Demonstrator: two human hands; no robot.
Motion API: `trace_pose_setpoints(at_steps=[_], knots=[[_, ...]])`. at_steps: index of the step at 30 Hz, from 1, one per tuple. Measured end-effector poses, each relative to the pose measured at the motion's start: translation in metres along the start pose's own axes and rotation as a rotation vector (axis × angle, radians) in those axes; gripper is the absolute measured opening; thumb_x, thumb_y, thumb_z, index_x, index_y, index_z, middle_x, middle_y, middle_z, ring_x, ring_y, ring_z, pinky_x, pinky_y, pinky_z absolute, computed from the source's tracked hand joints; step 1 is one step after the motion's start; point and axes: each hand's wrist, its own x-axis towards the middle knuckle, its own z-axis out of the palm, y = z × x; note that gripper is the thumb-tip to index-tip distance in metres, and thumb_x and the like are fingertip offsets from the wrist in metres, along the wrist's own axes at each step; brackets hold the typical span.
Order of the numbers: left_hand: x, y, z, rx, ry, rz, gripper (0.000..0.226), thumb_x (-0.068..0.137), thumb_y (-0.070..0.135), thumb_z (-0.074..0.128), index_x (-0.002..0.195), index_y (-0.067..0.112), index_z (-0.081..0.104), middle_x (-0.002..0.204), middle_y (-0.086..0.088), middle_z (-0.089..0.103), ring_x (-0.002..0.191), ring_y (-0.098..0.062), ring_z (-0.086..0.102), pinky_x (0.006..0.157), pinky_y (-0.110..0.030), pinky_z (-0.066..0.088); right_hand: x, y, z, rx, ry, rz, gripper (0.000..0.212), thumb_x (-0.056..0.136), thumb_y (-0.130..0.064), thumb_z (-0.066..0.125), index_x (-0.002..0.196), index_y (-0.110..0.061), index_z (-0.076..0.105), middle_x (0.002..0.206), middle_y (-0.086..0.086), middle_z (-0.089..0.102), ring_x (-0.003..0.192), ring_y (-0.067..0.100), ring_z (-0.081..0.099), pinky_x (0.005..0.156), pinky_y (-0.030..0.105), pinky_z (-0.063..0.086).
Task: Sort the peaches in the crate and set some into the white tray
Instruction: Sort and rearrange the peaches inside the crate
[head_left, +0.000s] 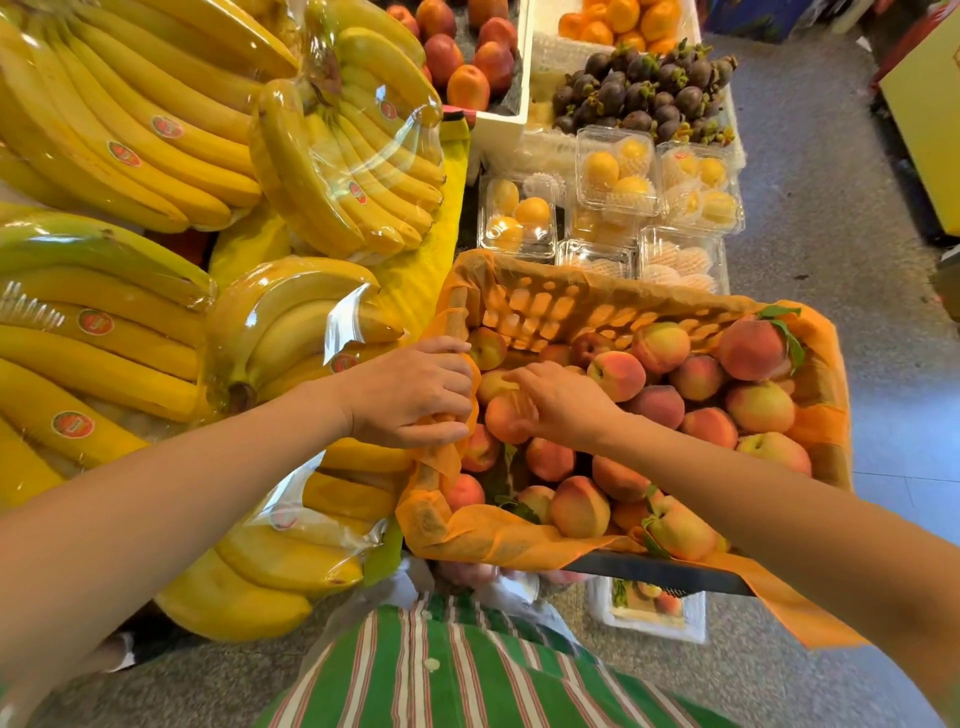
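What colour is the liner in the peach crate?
Orange. The liner shows best in the head view.

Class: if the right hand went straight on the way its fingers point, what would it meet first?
The peach it already holds; past that, probably the left hand gripping the crate rim.

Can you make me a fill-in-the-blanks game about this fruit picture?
1. The right hand curls its fingers over a ___ in the crate.
2. The left hand grips the crate's rim, which is lined with ___ paper.
3. To the left of the crate lie wrapped bunches of ___.

Missing words: peach; orange; bananas.
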Motion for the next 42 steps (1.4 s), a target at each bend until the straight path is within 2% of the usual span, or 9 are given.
trace_pose_setpoints(at_steps=[6, 10, 14, 19, 24, 28, 33, 37, 42], knots=[[0.009, -0.001, -0.004, -0.009, 0.015, 0.010, 0.043, 0.097, 0.044, 0.036, 0.077, 0.022, 0.067, 0.078, 0.004, 0.064, 0.085, -0.016, 0.057, 0.102, -0.040, 0.035, -0.027, 0.045, -0.047, -0.065, 0.187, 0.041, 0.048, 0.083, -0.040, 0.064, 0.125, -0.018, 0.056, 0.117, 0.005, 0.061, 0.110, 0.028, 0.055, 0.084, 0.040, 0.043], [0.014, 0.000, -0.004, 0.010, 0.046, 0.027, 0.041, 0.097, 0.042, 0.040, 0.070, 0.021, 0.064, 0.070, 0.003, 0.061, 0.076, -0.018, 0.054, 0.092, -0.039, 0.041, -0.045, 0.056, -0.047, -0.308, -0.017, 0.128, 0.064, 0.080, -0.038, 0.066, 0.137, -0.021, 0.045, 0.128, 0.005, 0.053, 0.118, 0.029, 0.049, 0.093, 0.039, 0.036], [0.013, 0.001, -0.005, -0.005, 0.035, 0.020, 0.043, 0.097, 0.043, 0.037, 0.072, 0.021, 0.064, 0.072, 0.003, 0.061, 0.077, -0.018, 0.055, 0.092, -0.042, 0.042, -0.042, 0.055, -0.050, -0.358, -0.016, 0.126, 0.058, 0.085, -0.032, 0.061, 0.137, -0.018, 0.043, 0.127, 0.007, 0.052, 0.115, 0.030, 0.049, 0.093, 0.038, 0.036], [0.010, 0.000, -0.004, 0.010, 0.025, 0.008, 0.042, 0.097, 0.043, 0.038, 0.071, 0.021, 0.062, 0.074, 0.002, 0.060, 0.078, -0.017, 0.053, 0.094, -0.042, 0.041, -0.034, 0.048, -0.047, 0.117, 0.233, 0.112, 0.056, 0.079, -0.030, 0.074, 0.126, -0.007, 0.053, 0.114, 0.014, 0.064, 0.104, 0.034, 0.058, 0.082, 0.036, 0.040], [0.008, -0.001, -0.004, -0.001, 0.019, 0.006, 0.041, 0.097, 0.041, 0.040, 0.073, 0.020, 0.065, 0.076, 0.002, 0.062, 0.080, -0.016, 0.054, 0.100, -0.040, 0.038, -0.002, 0.031, -0.036, 0.444, 0.232, 0.147, 0.066, 0.077, -0.039, 0.077, 0.130, -0.010, 0.050, 0.118, 0.010, 0.064, 0.102, 0.024, 0.061, 0.077, 0.029, 0.045], [0.007, -0.002, -0.003, -0.026, 0.025, 0.001, 0.042, 0.097, 0.041, 0.038, 0.075, 0.019, 0.067, 0.077, 0.001, 0.063, 0.084, -0.017, 0.057, 0.104, -0.040, 0.036, 0.026, 0.028, -0.032, 0.440, 0.270, 0.222, 0.070, 0.080, -0.045, 0.073, 0.135, -0.009, 0.048, 0.126, 0.014, 0.059, 0.116, 0.028, 0.055, 0.093, 0.038, 0.045], [0.006, -0.002, -0.002, -0.042, 0.017, -0.014, 0.044, 0.097, 0.041, 0.037, 0.076, 0.019, 0.068, 0.080, 0.001, 0.065, 0.088, -0.018, 0.058, 0.106, -0.040, 0.035, 0.028, 0.010, -0.013, 0.582, 0.398, 0.333, 0.060, 0.078, -0.041, 0.076, 0.120, -0.010, 0.046, 0.111, 0.006, 0.061, 0.099, 0.017, 0.058, 0.083, 0.033, 0.050], [0.008, -0.001, -0.003, -0.046, 0.015, -0.014, 0.044, 0.097, 0.042, 0.037, 0.077, 0.019, 0.069, 0.080, 0.002, 0.067, 0.087, -0.017, 0.059, 0.105, -0.038, 0.034, 0.022, 0.006, -0.004, 0.490, 0.279, 0.197, 0.037, 0.085, -0.029, 0.070, 0.115, -0.010, 0.058, 0.111, 0.007, 0.065, 0.103, 0.022, 0.061, 0.087, 0.035, 0.052], [0.015, -0.003, -0.006, -0.064, -0.014, -0.015, 0.050, 0.098, 0.045, 0.031, 0.078, 0.018, 0.068, 0.080, 0.002, 0.066, 0.080, -0.018, 0.058, 0.095, -0.041, 0.039, 0.003, 0.025, -0.029, 0.444, 0.210, 0.108, 0.032, 0.088, -0.027, 0.067, 0.116, -0.013, 0.061, 0.113, 0.005, 0.064, 0.105, 0.018, 0.058, 0.086, 0.032, 0.047]])
